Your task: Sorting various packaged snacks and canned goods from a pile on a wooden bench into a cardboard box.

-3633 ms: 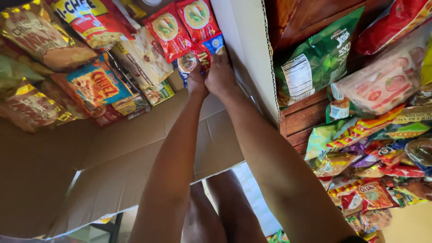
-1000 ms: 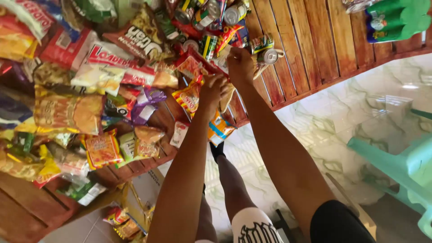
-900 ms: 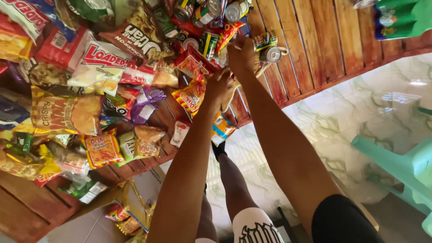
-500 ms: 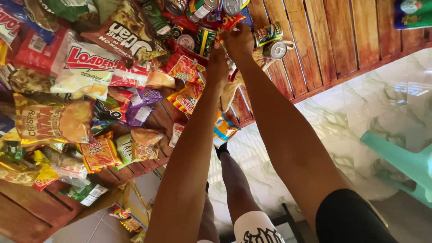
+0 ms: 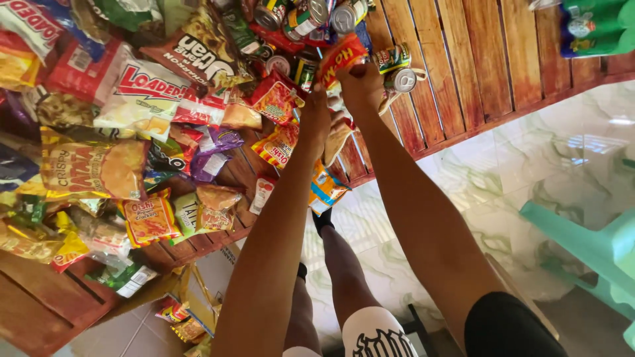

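Overhead, a red snack packet [image 5: 340, 58] is gripped by the right hand [image 5: 360, 86], its long axis slanted, above the wooden table [image 5: 483, 59]; the left hand [image 5: 316, 118], just beside, is closed on other packets [image 5: 278, 142].

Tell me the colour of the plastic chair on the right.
Mint green chair, standing on the pale marbled floor; the head view shows it.

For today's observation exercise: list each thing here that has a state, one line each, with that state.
Red snack packet: sealed, held by right hand.
Left hand: resting on packets.
Tins: closed, lying on sides.
Orange packet: hanging over the wooden table edge.
Green chair: upright.
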